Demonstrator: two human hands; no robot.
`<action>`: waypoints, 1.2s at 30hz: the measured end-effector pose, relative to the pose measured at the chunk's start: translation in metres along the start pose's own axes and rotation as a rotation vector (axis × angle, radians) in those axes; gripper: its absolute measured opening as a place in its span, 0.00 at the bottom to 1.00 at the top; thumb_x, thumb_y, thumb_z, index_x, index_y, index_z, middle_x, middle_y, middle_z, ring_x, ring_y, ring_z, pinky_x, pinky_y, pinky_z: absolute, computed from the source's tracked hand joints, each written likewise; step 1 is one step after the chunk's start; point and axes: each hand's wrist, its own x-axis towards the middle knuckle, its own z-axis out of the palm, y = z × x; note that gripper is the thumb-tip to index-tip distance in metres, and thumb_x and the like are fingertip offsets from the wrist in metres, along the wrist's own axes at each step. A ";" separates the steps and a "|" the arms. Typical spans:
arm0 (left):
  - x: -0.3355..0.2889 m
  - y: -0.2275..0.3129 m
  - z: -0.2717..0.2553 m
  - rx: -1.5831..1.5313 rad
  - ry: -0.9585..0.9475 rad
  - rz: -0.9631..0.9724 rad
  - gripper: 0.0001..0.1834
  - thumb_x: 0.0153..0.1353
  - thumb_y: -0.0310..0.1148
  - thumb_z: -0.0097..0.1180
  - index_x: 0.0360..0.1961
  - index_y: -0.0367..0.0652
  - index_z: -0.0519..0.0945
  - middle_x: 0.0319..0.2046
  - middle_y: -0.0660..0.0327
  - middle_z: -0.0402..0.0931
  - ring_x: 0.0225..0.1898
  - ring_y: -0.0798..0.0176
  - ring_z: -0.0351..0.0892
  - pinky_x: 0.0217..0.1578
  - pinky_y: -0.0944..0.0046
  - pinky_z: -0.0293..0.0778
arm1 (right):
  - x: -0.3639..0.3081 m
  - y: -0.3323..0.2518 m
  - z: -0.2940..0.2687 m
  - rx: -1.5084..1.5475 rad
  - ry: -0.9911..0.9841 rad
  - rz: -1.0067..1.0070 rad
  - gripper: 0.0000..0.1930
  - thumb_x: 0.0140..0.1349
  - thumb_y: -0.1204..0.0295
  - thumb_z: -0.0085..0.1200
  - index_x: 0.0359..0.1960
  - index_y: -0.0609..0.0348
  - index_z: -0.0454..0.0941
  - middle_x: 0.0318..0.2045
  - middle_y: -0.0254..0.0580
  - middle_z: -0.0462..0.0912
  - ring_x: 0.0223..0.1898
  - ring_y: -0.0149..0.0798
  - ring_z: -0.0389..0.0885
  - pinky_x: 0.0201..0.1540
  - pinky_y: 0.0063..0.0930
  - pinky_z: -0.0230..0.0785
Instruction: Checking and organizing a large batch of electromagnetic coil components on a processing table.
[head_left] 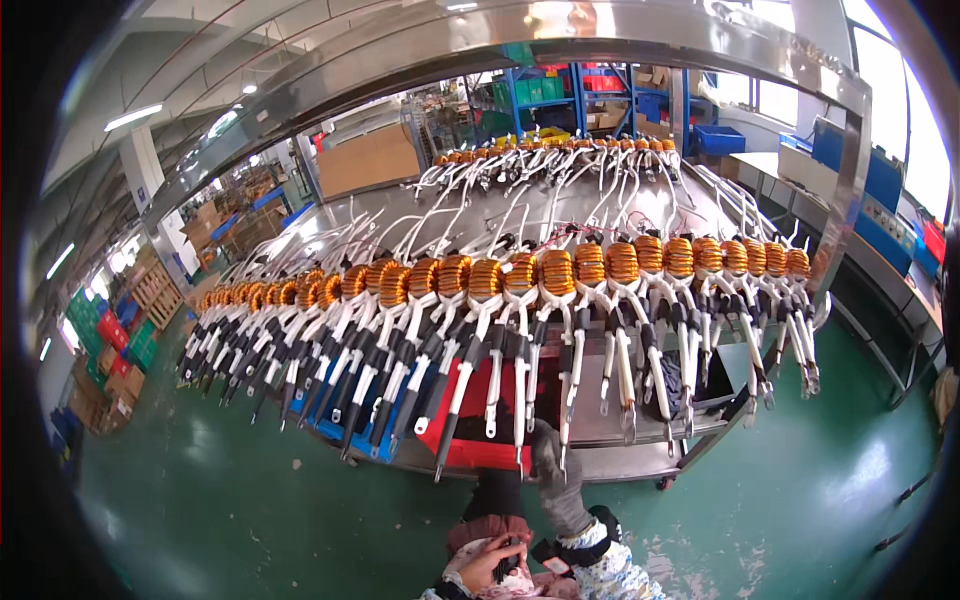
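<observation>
At the lower edge, my left hand (488, 564) is bare with its fingers curled round a small dark thing that I cannot name. A floral sleeve with a dark cuff (592, 552) comes in at the lower right; my right hand's fingers do not show clearly beside it. Above both hangs a long row of copper-wound ring coils (555, 272) along the near edge of a metal table. Their white leads (625, 365) with black sleeves dangle over that edge, ending in metal lugs. Neither hand visibly touches them.
A second row of coils (560, 146) lies at the table's far side. Below the leads are a red bin (462, 452) and a blue bin (372, 446) on a lower shelf. A grey cloth-covered shape (562, 495) stands near it. A metal frame (852, 190) arches overhead.
</observation>
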 end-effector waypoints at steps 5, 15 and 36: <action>0.022 -0.087 -0.002 -0.472 0.218 -0.395 0.12 0.59 0.32 0.48 0.45 0.46 0.73 0.25 0.68 0.73 0.21 0.78 0.68 0.14 0.78 0.59 | 0.002 0.015 0.015 -0.009 0.192 0.026 0.14 0.62 0.69 0.43 0.45 0.65 0.71 0.32 0.41 0.76 0.32 0.31 0.73 0.33 0.26 0.65; 0.072 -0.089 0.003 -0.301 -0.188 -0.475 0.13 0.57 0.27 0.45 0.44 0.40 0.68 0.43 0.61 0.70 0.44 0.67 0.67 0.46 0.68 0.63 | -0.001 0.002 0.011 -0.423 0.230 -0.108 0.10 0.60 0.72 0.44 0.40 0.63 0.72 0.28 0.47 0.76 0.29 0.43 0.76 0.31 0.33 0.67; -0.005 0.024 -0.038 -0.859 0.052 -0.355 0.10 0.58 0.25 0.47 0.42 0.40 0.71 0.31 0.56 0.73 0.25 0.64 0.72 0.17 0.71 0.63 | 0.039 0.036 0.024 -1.062 0.329 -0.664 0.19 0.57 0.72 0.44 0.51 0.63 0.65 0.48 0.55 0.68 0.49 0.54 0.66 0.50 0.45 0.59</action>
